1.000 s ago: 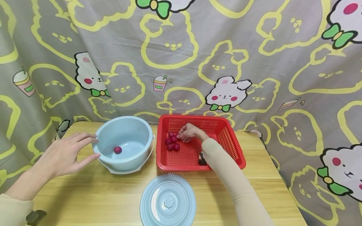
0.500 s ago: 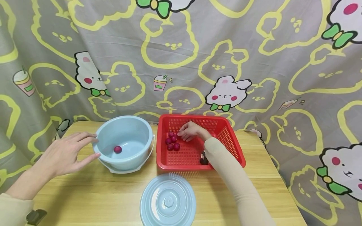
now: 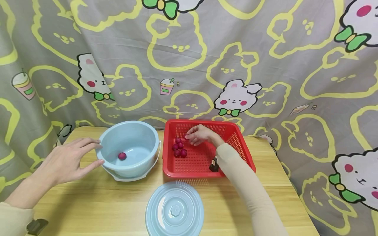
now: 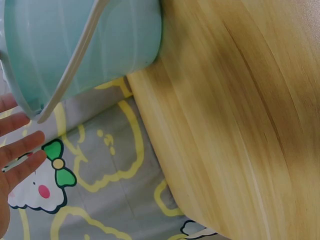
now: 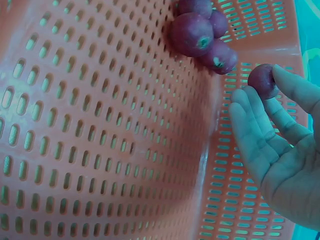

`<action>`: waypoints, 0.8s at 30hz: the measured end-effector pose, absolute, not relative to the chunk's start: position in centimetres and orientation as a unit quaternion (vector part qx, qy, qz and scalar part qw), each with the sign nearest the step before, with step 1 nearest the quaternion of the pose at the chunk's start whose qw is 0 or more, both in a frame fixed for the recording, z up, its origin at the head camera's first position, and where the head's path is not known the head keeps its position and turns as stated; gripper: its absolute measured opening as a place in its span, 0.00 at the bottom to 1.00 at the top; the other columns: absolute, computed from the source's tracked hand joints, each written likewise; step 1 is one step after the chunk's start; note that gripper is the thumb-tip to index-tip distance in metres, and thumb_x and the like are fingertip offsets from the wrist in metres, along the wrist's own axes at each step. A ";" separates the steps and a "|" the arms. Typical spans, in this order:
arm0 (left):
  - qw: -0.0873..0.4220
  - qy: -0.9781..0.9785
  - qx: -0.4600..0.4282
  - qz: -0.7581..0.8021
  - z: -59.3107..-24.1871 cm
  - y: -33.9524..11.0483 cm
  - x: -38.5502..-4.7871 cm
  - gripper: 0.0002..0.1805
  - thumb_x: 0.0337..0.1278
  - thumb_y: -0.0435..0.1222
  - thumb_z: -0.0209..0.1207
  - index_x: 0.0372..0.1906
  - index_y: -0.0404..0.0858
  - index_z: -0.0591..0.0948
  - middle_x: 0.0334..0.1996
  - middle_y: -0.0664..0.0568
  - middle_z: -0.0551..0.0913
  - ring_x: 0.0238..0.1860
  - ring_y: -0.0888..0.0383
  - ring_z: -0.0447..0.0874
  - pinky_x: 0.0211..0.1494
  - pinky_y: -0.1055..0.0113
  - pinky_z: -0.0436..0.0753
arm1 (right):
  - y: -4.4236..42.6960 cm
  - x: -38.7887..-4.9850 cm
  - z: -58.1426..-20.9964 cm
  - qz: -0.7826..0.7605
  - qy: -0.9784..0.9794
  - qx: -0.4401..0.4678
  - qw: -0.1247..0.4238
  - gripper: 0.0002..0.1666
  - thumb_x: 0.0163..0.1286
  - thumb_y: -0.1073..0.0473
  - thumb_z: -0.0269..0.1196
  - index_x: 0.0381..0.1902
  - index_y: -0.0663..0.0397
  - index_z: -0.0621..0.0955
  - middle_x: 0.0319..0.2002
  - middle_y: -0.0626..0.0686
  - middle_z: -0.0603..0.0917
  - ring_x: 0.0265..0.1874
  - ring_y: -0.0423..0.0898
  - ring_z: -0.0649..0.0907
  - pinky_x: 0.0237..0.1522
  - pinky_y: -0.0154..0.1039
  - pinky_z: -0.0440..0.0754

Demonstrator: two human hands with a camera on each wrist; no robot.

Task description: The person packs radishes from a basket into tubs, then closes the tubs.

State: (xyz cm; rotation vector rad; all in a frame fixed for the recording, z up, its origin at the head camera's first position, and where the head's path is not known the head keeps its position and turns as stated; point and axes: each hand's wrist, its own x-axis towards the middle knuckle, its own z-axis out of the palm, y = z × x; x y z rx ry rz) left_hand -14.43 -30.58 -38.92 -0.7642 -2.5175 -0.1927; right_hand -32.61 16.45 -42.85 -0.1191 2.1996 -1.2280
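A: What does the person's right hand (image 3: 199, 135) have?

B: A small, round, dark red fruit (image 5: 261, 82). The hand pinches it at the very tips of the fingers (image 5: 287, 80), out past the palm.

A: Where is that grip?

B: Inside the red plastic basket with lots of little holes (image 3: 196, 165). A bunch of loose dark red fruits (image 3: 177, 147) sits just left of the grip and a bit closer to the person. The pinched one is near the bunch but apart from it.

A: And the left hand (image 3: 69, 160)?

B: Its fingers and thumb are spread at the edge of the round, light blue plastic bucket (image 3: 133, 172). It's hard to tell if they touch it. One lone dark red fruit (image 3: 122, 156) lies on the bucket's bottom, well to the left of the pinching grip.

A: What else is there?

B: A round, light blue plastic lid (image 3: 175, 209) lies on the pale wooden table (image 3: 88, 206), left of the grip and closer to the person.
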 end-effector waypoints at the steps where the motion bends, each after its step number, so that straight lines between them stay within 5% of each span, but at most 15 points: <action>1: 0.249 -0.924 -0.280 -0.070 -38.9 -30.6 -14.4 0.31 0.45 0.58 0.75 0.50 0.42 0.87 0.46 0.48 0.90 0.40 0.44 0.91 0.22 0.62 0.75 | 16.4 -32.6 -42.8 -0.465 0.830 -0.047 0.304 0.21 0.73 0.56 0.70 0.58 0.62 0.82 0.54 0.69 0.88 0.39 0.51 0.92 0.50 0.49 0.91; 10: 0.246 -0.925 -0.281 -0.071 -39.0 -30.5 -14.3 0.31 0.45 0.59 0.75 0.50 0.42 0.87 0.47 0.47 0.90 0.41 0.43 0.91 0.21 0.65 0.73 | 16.1 -32.3 -41.6 -0.485 0.822 -0.056 0.295 0.21 0.72 0.55 0.71 0.57 0.59 0.82 0.56 0.71 0.86 0.47 0.60 0.91 0.60 0.58 0.86; 17: 0.248 -0.923 -0.283 -0.073 -39.0 -30.6 -14.4 0.32 0.45 0.60 0.75 0.50 0.42 0.87 0.47 0.47 0.90 0.40 0.43 0.91 0.21 0.65 0.72 | 15.6 -32.1 -40.8 -0.490 0.822 -0.078 0.279 0.22 0.72 0.55 0.71 0.58 0.59 0.82 0.56 0.71 0.86 0.39 0.50 0.91 0.53 0.52 0.90; 24: 0.252 -0.923 -0.283 -0.073 -39.0 -30.7 -14.5 0.31 0.44 0.59 0.75 0.50 0.43 0.87 0.46 0.47 0.90 0.40 0.44 0.92 0.21 0.63 0.74 | 15.1 -31.7 -39.7 -0.496 0.818 -0.103 0.273 0.22 0.73 0.55 0.70 0.59 0.60 0.82 0.56 0.70 0.86 0.51 0.66 0.89 0.52 0.51 0.90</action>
